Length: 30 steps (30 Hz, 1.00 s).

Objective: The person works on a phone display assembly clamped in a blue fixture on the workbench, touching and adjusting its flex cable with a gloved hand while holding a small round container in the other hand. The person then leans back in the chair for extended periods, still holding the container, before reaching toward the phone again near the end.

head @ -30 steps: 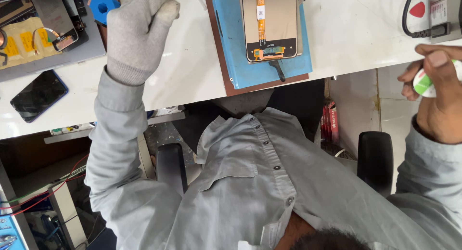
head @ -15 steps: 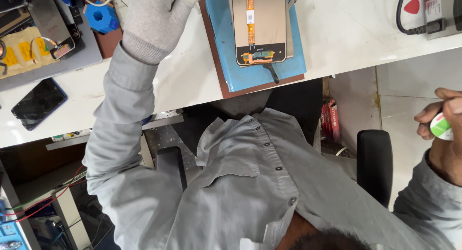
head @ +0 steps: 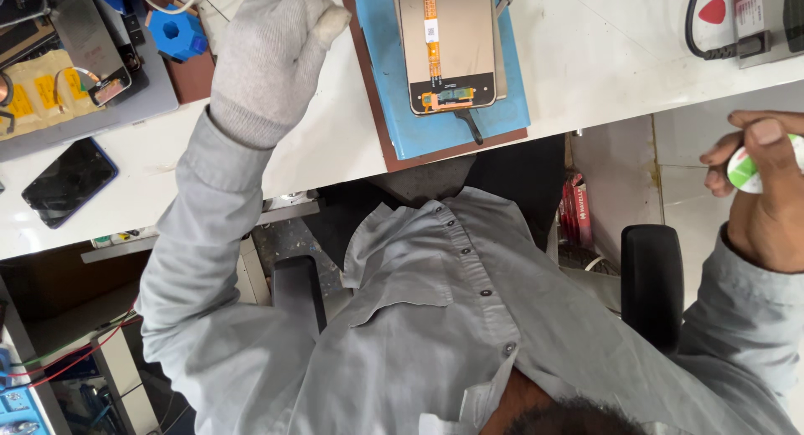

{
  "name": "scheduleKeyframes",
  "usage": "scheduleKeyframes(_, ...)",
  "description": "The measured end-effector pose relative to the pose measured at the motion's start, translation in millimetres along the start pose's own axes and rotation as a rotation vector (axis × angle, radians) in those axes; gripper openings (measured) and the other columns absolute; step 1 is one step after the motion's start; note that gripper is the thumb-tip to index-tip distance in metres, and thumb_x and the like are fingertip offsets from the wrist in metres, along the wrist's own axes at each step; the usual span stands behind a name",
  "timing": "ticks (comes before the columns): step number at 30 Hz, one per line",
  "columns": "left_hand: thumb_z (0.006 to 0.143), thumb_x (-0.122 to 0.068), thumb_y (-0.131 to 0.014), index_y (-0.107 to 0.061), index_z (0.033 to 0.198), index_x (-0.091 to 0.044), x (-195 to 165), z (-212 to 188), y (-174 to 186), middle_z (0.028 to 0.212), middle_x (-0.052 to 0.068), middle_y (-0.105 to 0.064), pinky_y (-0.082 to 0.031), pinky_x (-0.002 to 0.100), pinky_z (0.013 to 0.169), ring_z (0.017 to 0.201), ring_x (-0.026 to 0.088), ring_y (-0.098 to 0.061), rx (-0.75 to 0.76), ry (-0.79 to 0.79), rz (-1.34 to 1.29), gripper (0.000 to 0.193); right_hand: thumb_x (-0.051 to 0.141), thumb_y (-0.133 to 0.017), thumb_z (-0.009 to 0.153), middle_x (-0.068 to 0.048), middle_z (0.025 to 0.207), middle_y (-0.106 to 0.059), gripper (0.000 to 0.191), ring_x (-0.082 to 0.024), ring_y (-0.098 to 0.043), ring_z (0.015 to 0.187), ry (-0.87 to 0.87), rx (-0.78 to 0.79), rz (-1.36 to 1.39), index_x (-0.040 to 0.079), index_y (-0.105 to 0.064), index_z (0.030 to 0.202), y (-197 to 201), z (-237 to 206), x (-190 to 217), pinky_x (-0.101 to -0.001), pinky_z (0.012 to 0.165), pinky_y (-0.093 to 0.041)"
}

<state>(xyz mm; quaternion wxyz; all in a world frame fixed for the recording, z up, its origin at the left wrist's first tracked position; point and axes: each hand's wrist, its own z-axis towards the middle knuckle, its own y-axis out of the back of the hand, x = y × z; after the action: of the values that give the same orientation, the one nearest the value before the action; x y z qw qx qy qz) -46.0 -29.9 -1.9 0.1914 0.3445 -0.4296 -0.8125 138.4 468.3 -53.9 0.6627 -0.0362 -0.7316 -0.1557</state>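
Bottle (head: 744,169), small, white and green, sits at the right edge, off the bench, clasped in my bare right hand (head: 766,192); fingers curl round it and the thumb presses on top. My left hand (head: 268,62), in a knitted grey glove, is clenched into a fist above the white bench (head: 603,58); I cannot tell whether it holds anything. Just right of it lies a flat phone panel (head: 448,46), rectangular, with an orange ribbon cable, on a blue mat (head: 511,108). Far left rests a glossy black phone (head: 67,182).
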Motion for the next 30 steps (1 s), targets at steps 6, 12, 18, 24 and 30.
scheduleKeyframes(6,0.12,-0.019,-0.062,-0.067,0.104,-0.002,-21.6,-34.5,24.5,0.082,0.011,-0.063,-0.049,0.042,0.083,0.075,0.029,-0.061,0.004,0.126,0.035,0.024,0.011,-0.058,0.124,-0.018,0.091,-0.066,0.017,-0.021,-0.064,0.074,0.01,0.067,0.063,-0.004,-0.058,0.117,-28.0,33.2,13.9,-0.0289,0.065,-0.05)
scheduleKeyframes(12,0.114,-0.018,-0.064,-0.068,0.103,-0.003,-52.8,-64.8,50.4,0.082,0.009,-0.067,-0.046,0.04,0.076,0.071,0.028,-0.06,0.022,0.285,0.067,0.019,0.011,-0.057,0.122,-0.018,0.099,-0.066,0.015,-0.021,-0.065,0.078,0.08,0.149,0.096,-0.003,-0.057,0.117,-52.6,65.8,21.1,-0.0273,0.063,-0.047)
scheduleKeyframes(18,0.112,-0.015,-0.064,-0.069,0.104,-0.004,-80.6,-96.6,69.8,0.084,0.009,-0.067,-0.047,0.04,0.08,0.073,0.027,-0.06,-0.002,0.37,0.099,0.015,0.012,-0.059,0.122,-0.016,0.101,-0.066,0.013,-0.021,-0.066,0.076,0.152,0.286,0.134,0.0,-0.06,0.117,-87.5,94.1,37.6,-0.0272,0.06,-0.046)
scheduleKeyframes(24,0.108,-0.016,-0.068,-0.069,0.1,-0.004,-105.1,-125.0,83.8,0.078,0.009,-0.065,-0.047,0.04,0.077,0.07,0.027,-0.06,0.021,0.493,0.137,0.014,0.008,-0.062,0.125,-0.011,0.11,-0.066,0.013,-0.021,-0.072,0.087,0.246,0.42,0.157,-0.001,-0.062,0.115,-121.3,107.5,61.5,-0.0265,0.061,-0.048)
scheduleKeyframes(30,0.108,-0.019,-0.069,-0.071,0.1,-0.004,-113.3,-138.2,88.1,0.077,0.008,-0.066,-0.047,0.038,0.076,0.069,0.023,-0.06,-0.026,0.562,0.118,0.017,0.008,-0.059,0.122,-0.01,0.101,-0.065,0.012,-0.022,-0.072,0.085,0.256,0.421,0.105,-0.003,-0.061,0.116,-138.1,110.7,69.7,-0.0258,0.06,-0.047)
